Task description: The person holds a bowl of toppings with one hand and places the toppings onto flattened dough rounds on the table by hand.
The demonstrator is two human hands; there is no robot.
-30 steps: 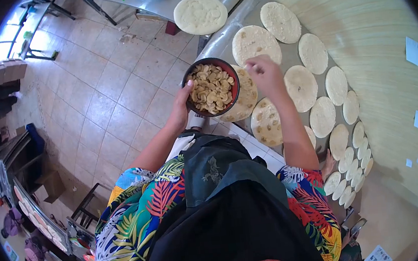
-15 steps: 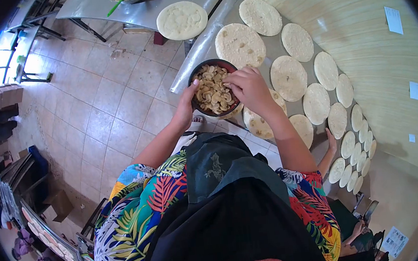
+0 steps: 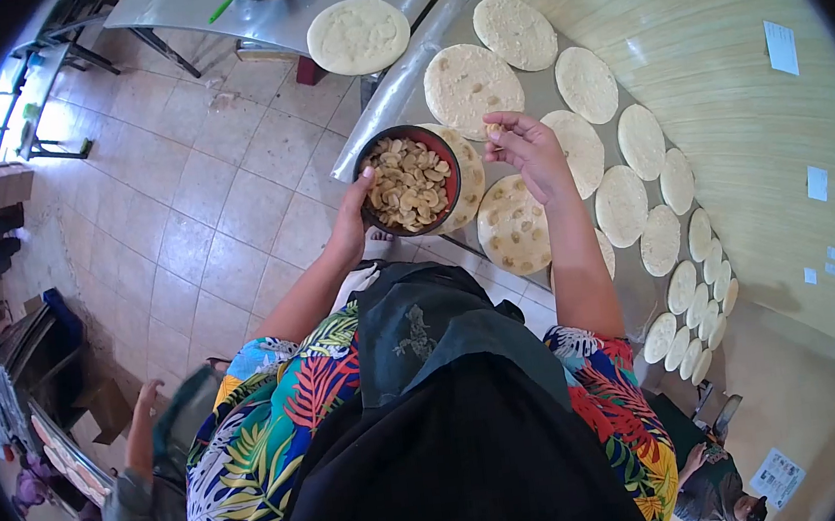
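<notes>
My left hand point(image 3: 347, 225) grips the near-left rim of a dark round bowl point(image 3: 449, 151) with a red inside. Sliced mushrooms point(image 3: 408, 183) fill most of the bowl. Just right of it, my right hand point(image 3: 534, 154) is raised with thumb and fingers pinched on a small mushroom slice point(image 3: 494, 129). Below that hand lies a round dough base point(image 3: 515, 231) dotted with mushroom slices. Another topped base point(image 3: 470, 177) is partly hidden by the bowl. Beyond the fingers, a pale base point(image 3: 471, 85) carries a few slices.
Several more bases point(image 3: 623, 205) run along the metal table point(image 3: 547, 92) beside a wood-grain wall point(image 3: 722, 80). A plain base point(image 3: 359, 37) and a pan with a green utensil point(image 3: 228, 2) are on another table. Other people are at lower left point(image 3: 145, 508) and lower right point(image 3: 705, 484).
My right hand has lifted out of the bowl with a mushroom slice and moved right over the bases. The bowl has shifted slightly left. Another person has appeared at lower left.
</notes>
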